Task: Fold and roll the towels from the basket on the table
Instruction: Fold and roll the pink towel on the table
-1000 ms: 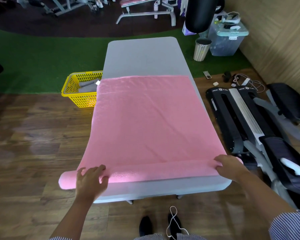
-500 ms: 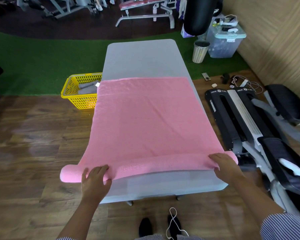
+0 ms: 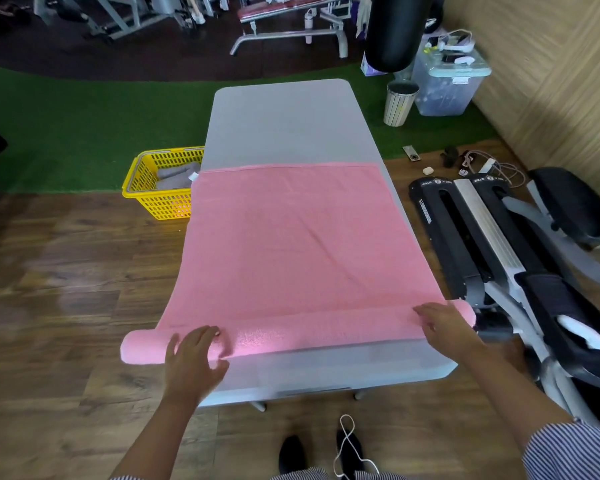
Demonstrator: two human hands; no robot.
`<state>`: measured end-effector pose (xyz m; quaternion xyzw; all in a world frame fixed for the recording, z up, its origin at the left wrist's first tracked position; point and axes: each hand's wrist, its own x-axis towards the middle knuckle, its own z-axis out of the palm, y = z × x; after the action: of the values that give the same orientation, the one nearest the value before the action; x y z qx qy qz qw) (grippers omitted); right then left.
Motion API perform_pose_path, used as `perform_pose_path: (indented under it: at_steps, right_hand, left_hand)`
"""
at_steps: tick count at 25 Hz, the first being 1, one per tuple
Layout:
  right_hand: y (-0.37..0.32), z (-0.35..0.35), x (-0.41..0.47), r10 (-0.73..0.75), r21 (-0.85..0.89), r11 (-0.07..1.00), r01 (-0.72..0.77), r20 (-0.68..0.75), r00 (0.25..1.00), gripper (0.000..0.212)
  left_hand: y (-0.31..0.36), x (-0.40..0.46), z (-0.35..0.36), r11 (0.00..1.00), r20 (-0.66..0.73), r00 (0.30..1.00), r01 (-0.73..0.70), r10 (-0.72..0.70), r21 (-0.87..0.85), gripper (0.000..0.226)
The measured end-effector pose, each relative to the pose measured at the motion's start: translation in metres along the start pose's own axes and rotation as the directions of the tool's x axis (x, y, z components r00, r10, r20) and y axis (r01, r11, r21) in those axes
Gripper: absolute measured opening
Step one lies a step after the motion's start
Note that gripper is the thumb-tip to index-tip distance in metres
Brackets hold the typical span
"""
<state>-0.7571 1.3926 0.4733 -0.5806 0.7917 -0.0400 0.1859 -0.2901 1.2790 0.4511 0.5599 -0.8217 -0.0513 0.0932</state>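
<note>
Pink towel [image 3: 291, 237] lies flat along the grey desk [image 3: 281, 126], its near end wound into a soft, even roll [image 3: 309, 332] that runs across the desk's width and sticks out past both side edges. The cloth looks like plush terry, smooth apart from a faint crease down the middle; its far hem is straight. The desk top is matte with rounded corners. The left hand [image 3: 193, 358] rests on the roll near its left end, fingers [image 3: 205, 336] spread and lightly curved over it; the right hand [image 3: 444, 327] lies on the right end, fingers extended and laid flat on the cloth. Compared with half a second ago, the roll is thicker and sits farther up the desk, leaving more bare grey at the near edge. A yellow plastic lattice basket [image 3: 160, 199] with grey towels [image 3: 174, 176] stands on the wooden floor [image 3: 66, 289] beside the desk's left side.
</note>
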Motion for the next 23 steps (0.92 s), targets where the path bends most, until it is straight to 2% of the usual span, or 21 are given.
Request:
perform_pose_path:
  at_steps: [2, 4, 8, 11, 13, 16, 19, 21, 23]
  right_hand:
    - [-0.002, 0.0, -0.004, 0.003, -0.026, 1.0, -0.001, 0.091, 0.996, 0.053]
    - [-0.002, 0.0, -0.007, -0.008, -0.086, 0.996, 0.017, 0.105, 0.994, 0.06]
    - [-0.002, -0.002, -0.012, 0.026, -0.08, 0.997, -0.023, 0.042, 0.999, 0.049]
    - [-0.003, -0.011, -0.008, 0.046, -0.119, 0.992, -0.03, 0.138, 0.989, 0.047]
    - [-0.004, -0.016, -0.002, -0.011, -0.117, 0.993, 0.032, 0.174, 0.985, 0.046]
    - [-0.004, -0.012, 0.001, -0.104, -0.036, 0.994, 0.106, 0.058, 0.993, 0.05]
    - [-0.002, 0.0, -0.005, 0.003, -0.053, 0.999, -0.009, -0.107, 0.994, 0.05]
    - [0.001, 0.004, -0.011, 0.044, -0.055, 0.997, -0.047, -0.066, 0.997, 0.05]
    - [0.001, 0.001, -0.011, 0.035, -0.137, 0.99, -0.029, 0.039, 0.999, 0.054]
  left_hand:
    - [0.002, -0.002, 0.004, 1.0, 0.022, 1.0, 0.019, -0.019, -0.011, 0.067]
    - [0.006, -0.002, 0.003, 0.999, 0.011, 0.999, 0.041, -0.041, -0.026, 0.063]
    - [0.01, 0.0, -0.006, 0.999, 0.012, 0.999, 0.034, -0.034, -0.028, 0.031]
    - [0.005, 0.006, -0.013, 1.0, 0.036, 0.999, 0.018, -0.018, -0.014, 0.042]
    - [0.0, 0.011, -0.014, 0.999, -0.007, 0.999, 0.041, -0.041, -0.031, 0.042]
    - [0.001, 0.008, -0.007, 0.999, -0.016, 0.999, 0.049, -0.05, -0.014, 0.041]
    - [0.0, -0.001, 0.001, 1.0, 0.011, 1.0, 0.029, -0.03, 0.007, 0.039]
    - [-0.002, -0.003, 0.0, 1.0, 0.02, 1.0, -0.002, 0.002, 0.026, 0.059]
    - [-0.002, -0.001, -0.008, 0.997, -0.028, 0.999, -0.02, 0.023, 0.078, 0.055]
